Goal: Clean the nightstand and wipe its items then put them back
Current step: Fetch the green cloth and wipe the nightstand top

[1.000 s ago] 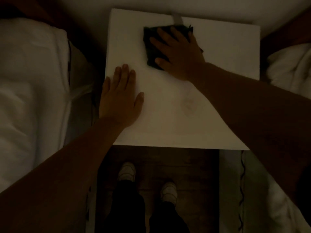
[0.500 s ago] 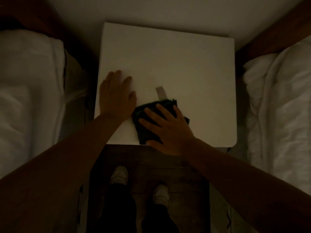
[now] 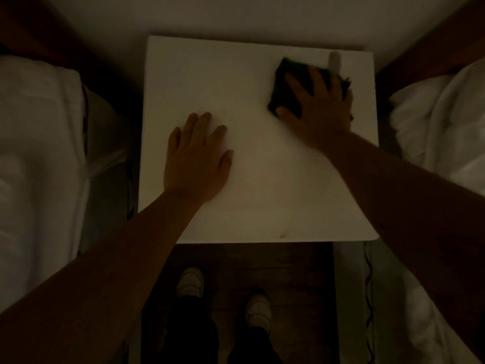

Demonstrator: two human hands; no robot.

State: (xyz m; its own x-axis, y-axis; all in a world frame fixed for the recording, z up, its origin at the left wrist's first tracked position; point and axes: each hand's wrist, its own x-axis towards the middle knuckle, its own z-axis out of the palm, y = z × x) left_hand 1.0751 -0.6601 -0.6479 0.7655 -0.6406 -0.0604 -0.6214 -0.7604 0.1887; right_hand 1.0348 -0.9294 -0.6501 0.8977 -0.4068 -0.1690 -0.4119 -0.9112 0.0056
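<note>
Nightstand bench: white square top, set against the wall, between two beds; we stand at its near edge, looking straight down in dim light.

Left bed: white bedding, just beside the bench's left side.

Our left arm: comes up from the lower left corner and crosses the bench's near left corner at a slant, wrist straight.

Our left hand: laid palm down on the left half of the bench top, fingers straight and close together, thumb spread to the right. It grips nothing; it only rests flat on the surface.

Shoes: a pale pair on dark wood floor below the near edge, dark trouser legs above them.

Dark cloth: folded pad at the far right part of the bench top, near the back edge, its outline blurred. A pale tag sticks out from its far side.

Our right hand: spread on top of the cloth, fingers straight and fanned, pressing it flat to the surface; thumb at the cloth's near left corner.

Our right arm: stretched long from the lower right, crossing the bench's right side.

Hands well apart.

Right bed: rumpled white bedding beside the bench's right side.
</note>
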